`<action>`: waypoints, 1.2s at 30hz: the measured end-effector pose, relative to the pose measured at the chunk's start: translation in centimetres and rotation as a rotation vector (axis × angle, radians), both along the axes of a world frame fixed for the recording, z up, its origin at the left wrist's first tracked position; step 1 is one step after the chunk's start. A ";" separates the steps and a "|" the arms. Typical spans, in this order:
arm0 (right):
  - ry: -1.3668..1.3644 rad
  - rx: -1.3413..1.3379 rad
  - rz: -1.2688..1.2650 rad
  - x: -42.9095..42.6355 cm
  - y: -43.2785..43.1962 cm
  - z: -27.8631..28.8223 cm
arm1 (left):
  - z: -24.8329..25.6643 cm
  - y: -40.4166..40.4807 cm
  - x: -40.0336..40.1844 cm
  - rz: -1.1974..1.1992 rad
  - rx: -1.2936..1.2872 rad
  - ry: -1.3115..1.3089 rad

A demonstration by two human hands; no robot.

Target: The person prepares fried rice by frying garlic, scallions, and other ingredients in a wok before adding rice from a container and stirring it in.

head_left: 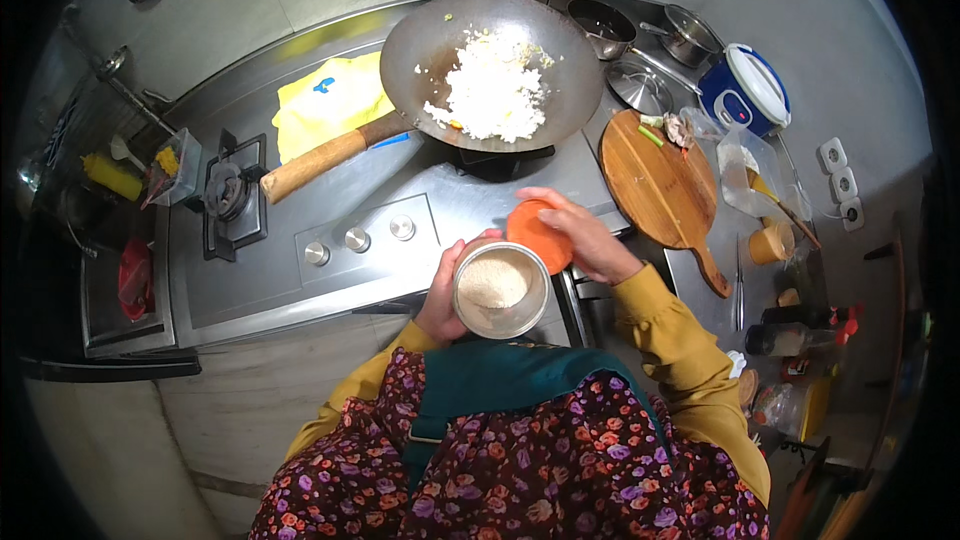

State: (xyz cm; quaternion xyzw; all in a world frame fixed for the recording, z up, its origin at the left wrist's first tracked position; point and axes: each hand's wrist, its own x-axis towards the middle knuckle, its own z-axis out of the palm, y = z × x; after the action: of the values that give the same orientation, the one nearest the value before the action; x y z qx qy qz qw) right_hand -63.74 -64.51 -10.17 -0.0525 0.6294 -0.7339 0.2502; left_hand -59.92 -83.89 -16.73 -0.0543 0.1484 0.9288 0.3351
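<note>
My left hand (pixel 442 296) grips a round jar (pixel 501 290) from its left side; its mouth is uncovered and a pale granular powder shows inside. In my right hand (pixel 592 240) is an orange lid (pixel 540 237), held just above the jar's upper right rim. Beyond both hands a large wok (pixel 420 52) stands over a burner, its wooden handle (pixel 311 165) pointing to the lower left. White rice (pixel 499 90) with small yellow and green bits lies in the wok.
A yellow cloth (pixel 322 109) lies left of the wok, near a second burner (pixel 229 191). To the right are a round wooden cutting board (pixel 652 172) with vegetable scraps, a blue rice cooker (pixel 742 90), saucepans, a plastic container (pixel 757 180) and bottles. A sink (pixel 124 334) is at the left.
</note>
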 end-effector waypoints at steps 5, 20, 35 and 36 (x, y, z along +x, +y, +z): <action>0.004 0.053 -0.041 0.2 -2.8 -3.5 | 1.6 -1.4 -0.9 0.021 -0.166 0.077; -0.303 -0.239 -0.473 5.0 -3.0 -5.0 | 1.4 -3.7 -5.3 0.249 -0.669 0.367; -0.243 -0.258 -0.470 6.4 -2.3 -3.2 | 2.3 -2.8 -5.0 0.316 -0.660 0.453; -0.223 -0.260 -0.478 6.5 -2.2 -3.4 | 2.8 -2.6 -5.3 0.319 -0.641 0.467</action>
State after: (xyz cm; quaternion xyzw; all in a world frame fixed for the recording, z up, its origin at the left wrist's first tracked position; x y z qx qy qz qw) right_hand -57.27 -66.72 -13.52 0.1468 0.4933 -0.8476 0.1289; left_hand -65.19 -86.50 -13.98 0.0338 0.4912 0.8633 0.1109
